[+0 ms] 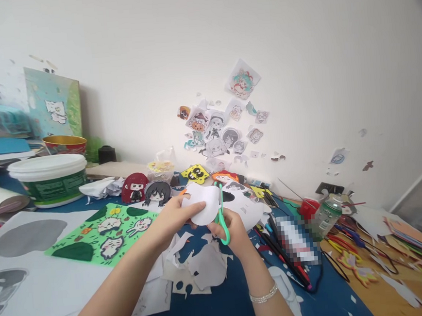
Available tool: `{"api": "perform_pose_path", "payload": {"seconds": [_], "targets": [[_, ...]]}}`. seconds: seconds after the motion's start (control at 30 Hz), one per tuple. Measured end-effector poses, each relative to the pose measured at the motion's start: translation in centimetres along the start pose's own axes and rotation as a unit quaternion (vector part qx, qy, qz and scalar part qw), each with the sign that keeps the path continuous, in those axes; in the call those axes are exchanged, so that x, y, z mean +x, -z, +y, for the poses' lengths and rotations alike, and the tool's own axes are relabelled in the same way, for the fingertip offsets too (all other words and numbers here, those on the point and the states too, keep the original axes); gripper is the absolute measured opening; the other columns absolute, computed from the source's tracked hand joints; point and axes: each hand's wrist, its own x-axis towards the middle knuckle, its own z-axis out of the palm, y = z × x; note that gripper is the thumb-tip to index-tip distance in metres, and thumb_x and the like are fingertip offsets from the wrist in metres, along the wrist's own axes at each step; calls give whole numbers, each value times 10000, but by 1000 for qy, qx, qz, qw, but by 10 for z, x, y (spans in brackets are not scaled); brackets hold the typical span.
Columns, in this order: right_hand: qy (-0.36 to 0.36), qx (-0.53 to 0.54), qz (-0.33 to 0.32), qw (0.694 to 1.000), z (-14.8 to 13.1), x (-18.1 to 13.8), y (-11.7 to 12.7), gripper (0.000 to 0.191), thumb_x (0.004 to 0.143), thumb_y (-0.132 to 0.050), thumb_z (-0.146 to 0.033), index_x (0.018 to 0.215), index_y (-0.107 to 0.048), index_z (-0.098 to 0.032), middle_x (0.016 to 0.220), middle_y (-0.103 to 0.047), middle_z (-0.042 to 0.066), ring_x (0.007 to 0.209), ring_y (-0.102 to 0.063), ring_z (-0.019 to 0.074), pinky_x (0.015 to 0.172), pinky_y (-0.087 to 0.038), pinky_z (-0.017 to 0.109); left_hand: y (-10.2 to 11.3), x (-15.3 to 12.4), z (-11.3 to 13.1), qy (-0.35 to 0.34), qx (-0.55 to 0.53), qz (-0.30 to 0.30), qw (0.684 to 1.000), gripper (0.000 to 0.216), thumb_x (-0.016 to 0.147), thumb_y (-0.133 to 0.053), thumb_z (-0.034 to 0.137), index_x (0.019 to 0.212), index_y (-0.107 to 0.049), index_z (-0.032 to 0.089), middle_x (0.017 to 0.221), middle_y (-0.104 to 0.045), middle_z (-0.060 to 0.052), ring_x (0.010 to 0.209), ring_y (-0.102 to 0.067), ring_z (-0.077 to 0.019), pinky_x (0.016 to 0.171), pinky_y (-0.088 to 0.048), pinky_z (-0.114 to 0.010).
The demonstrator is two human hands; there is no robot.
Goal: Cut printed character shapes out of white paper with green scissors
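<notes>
My left hand (181, 213) pinches a rounded white paper piece (201, 196), thumb lying on its face. Green-handled scissors (222, 223) are gripped in my right hand (233, 227), with the blades pointing up along the paper's right edge. Whether the blades are cutting into the paper cannot be made out. Both hands are raised over the middle of the table, close together. Under them lie cut paper scraps (207, 265), some with holes. A larger white cutout with a black patch (249, 208) is just behind the scissors.
A green sheet with drawn animals (125, 228) lies at left, beside a white-lidded tub (48, 183). Pens (290, 259) and a cable are at right, near a clear green-labelled container (327, 214). Coloured papers (418, 244) are stacked far right. Drawings (215, 123) hang on the wall.
</notes>
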Motion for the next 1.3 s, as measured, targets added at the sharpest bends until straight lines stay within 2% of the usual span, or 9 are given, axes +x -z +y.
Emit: {"api": "perform_pose_path", "payload": {"seconds": [0.17, 0.27, 0.37, 0.6, 0.77, 0.9, 1.07, 1.17, 1.3], "targets": [[-21, -1, -24, 1000, 2, 2, 1, 305, 650, -677, -345, 865, -602, -142, 595, -473, -19, 533, -421, 107, 482, -360, 221, 4, 2, -3, 12, -49, -57, 997, 252, 685, -582, 391, 698, -555, 141, 613, -551, -7, 468, -447, -86, 473, -378, -210], [-17, -10, -21, 1000, 3, 2, 3, 275, 652, -674, -337, 831, -592, -145, 604, -473, -20, 535, -431, 106, 489, -371, 220, 4, 5, -6, -8, 67, 9, 998, 279, 696, -554, 428, 664, -533, 151, 492, -542, 8, 449, -472, -111, 491, -377, -229], [-20, -28, -16, 999, 4, 2, 4, 243, 669, -663, -319, 823, -583, -149, 621, -482, -16, 545, -435, 105, 495, -378, 218, 3, 7, -9, -37, 176, 80, 980, 294, 699, -538, 449, 611, -498, 172, 385, -509, 22, 434, -484, -134, 482, -360, -232], [-23, -40, -28, 999, 5, 2, 7, 196, 707, -626, -311, 809, -575, -151, 616, -471, -19, 544, -422, 102, 511, -378, 223, 3, 3, -8, -47, 42, -19, 998, 275, 740, -510, 428, 657, -514, 166, 430, -472, 43, 426, -408, -93, 461, -314, -205], [-9, -50, -22, 998, 1, 1, 6, 226, 696, -630, -311, 854, -593, -154, 636, -479, -19, 564, -426, 107, 526, -386, 221, 2, 3, -8, -31, 72, 4, 997, 284, 722, -523, 426, 601, -507, 171, 408, -499, 29, 435, -451, -105, 486, -359, -207], [-26, -38, 3, 999, -6, 1, 3, 235, 666, -649, -331, 801, -572, -154, 583, -482, -31, 522, -415, 102, 496, -375, 217, -1, -1, -3, -1, 98, 17, 995, 274, 690, -548, 433, 654, -552, 161, 453, -555, 9, 452, -511, -129, 498, -400, -223], [-29, -41, 46, 998, -7, 2, -1, 236, 624, -673, -337, 720, -562, -152, 512, -465, -45, 482, -399, 97, 479, -372, 218, -3, -2, -1, 8, 71, 1, 997, 289, 670, -570, 429, 695, -605, 143, 598, -631, -34, 473, -519, -120, 523, -435, -231], [-10, -28, 47, 998, -5, 2, 0, 254, 605, -681, -309, 783, -594, -151, 562, -524, -27, 517, -445, 113, 498, -392, 222, -3, -1, -2, 10, 46, -7, 999, 320, 645, -603, 428, 764, -626, 132, 740, -657, -73, 552, -547, -141, 528, -454, -247], [6, -15, 53, 998, -4, 2, 0, 321, 589, -684, -279, 880, -625, -158, 678, -602, 8, 592, -510, 149, 526, -423, 235, -6, -2, 1, 10, 23, -34, 999, 342, 620, -637, 397, 835, -629, 131, 756, -644, -67, 647, -555, -167, 506, -444, -238]]}}
